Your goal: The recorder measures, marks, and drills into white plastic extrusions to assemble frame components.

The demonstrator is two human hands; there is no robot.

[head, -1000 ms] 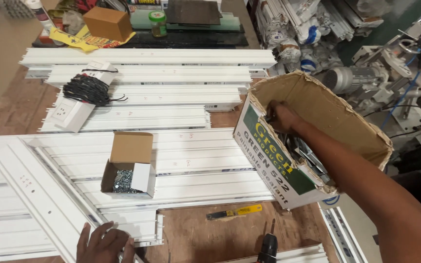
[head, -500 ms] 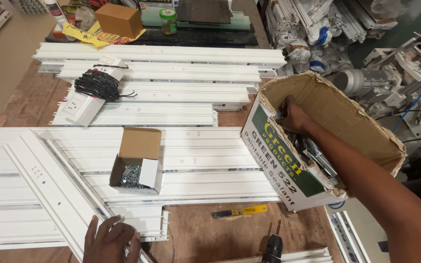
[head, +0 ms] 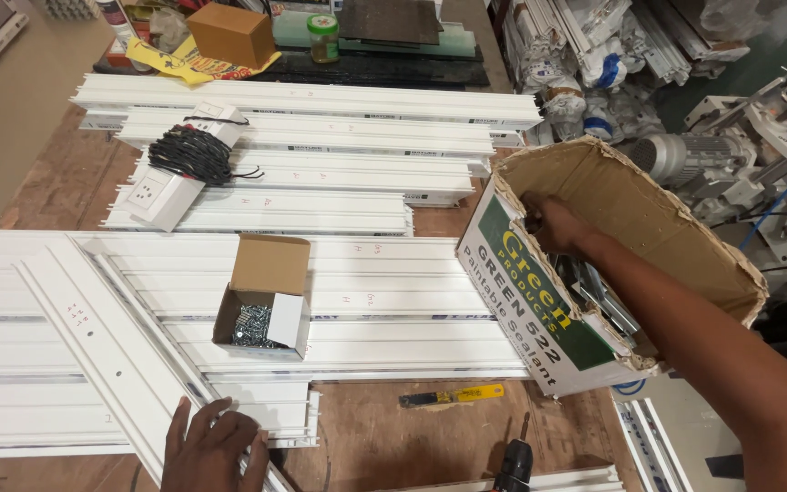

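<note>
The right hand (head: 553, 223) is sunk inside the large cardboard carton (head: 594, 273), fingers curled down among the metal parts lying in its bottom; whether they have closed on a piece cannot be told, since the carton's near wall hides the fingertips. The left hand (head: 214, 446) lies flat and spread on the end of a white profile strip (head: 93, 337), pinning it to the bench. This looks like the picking-out step: getting a part from the carton calls for a straight lift clear of its torn upper rim. Between the hands stands a small open box of screws (head: 261, 310), just above the left hand. A yellow-handled tool (head: 453, 396) and a drill (head: 514, 465) lie below the carton, leaving a strip of bare bench there.
</note>
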